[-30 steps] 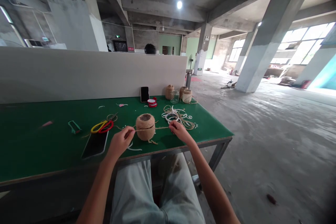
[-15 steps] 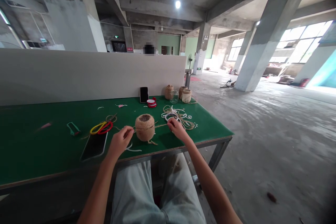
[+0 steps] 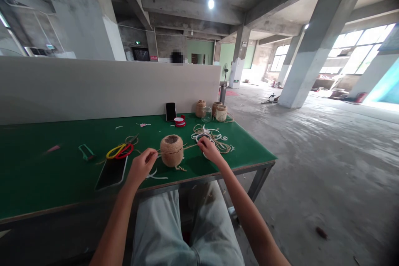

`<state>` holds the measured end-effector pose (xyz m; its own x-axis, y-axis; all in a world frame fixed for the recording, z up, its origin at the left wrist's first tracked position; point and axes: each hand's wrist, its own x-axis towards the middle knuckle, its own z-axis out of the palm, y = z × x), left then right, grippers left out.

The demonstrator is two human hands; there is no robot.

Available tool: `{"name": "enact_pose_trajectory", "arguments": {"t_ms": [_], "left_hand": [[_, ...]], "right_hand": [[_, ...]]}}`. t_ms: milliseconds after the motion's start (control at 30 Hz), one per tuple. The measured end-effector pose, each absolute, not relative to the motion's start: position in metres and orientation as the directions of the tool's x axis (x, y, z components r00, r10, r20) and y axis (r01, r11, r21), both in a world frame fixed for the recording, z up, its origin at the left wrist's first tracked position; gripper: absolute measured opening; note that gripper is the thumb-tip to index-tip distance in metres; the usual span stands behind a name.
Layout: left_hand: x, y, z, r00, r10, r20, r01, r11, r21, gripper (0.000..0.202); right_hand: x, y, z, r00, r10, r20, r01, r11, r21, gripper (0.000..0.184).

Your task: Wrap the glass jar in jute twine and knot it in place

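A jar wrapped in jute twine stands upright on the green table in front of me, its dark opening facing up. A strand of twine runs around its middle and out to both sides. My left hand, left of the jar, pinches one end of that strand. To the right, my right hand pinches the other part, and the strand looks taut between hand and jar. A short knotted twine tail lies at the jar's base. Loose twine and white strips are heaped just beyond my right hand.
Scissors rest against a phone on the left, near a teal cutter. Tape rolls, another phone, a glass jar and wrapped jars stand by the white partition. A person's head shows behind it.
Both hands keep their pinch on the strand and have barely moved. The right hand has shifted very slightly left; the jar stays in place.
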<state>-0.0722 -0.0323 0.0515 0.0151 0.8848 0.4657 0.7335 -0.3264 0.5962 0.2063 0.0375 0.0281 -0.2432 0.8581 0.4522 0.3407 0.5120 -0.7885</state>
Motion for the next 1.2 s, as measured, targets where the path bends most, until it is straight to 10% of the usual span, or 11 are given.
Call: {"name": "enact_pose_trajectory", "arguments": {"t_ms": [1200], "left_hand": [[-0.073, 0.0, 0.042, -0.057, 0.948, 0.314, 0.484, -0.249, 0.839, 0.028]], "right_hand": [[0.14, 0.087, 0.0, -0.234, 0.944, 0.234, -0.219, 0.183, -0.958, 0.031]]}}
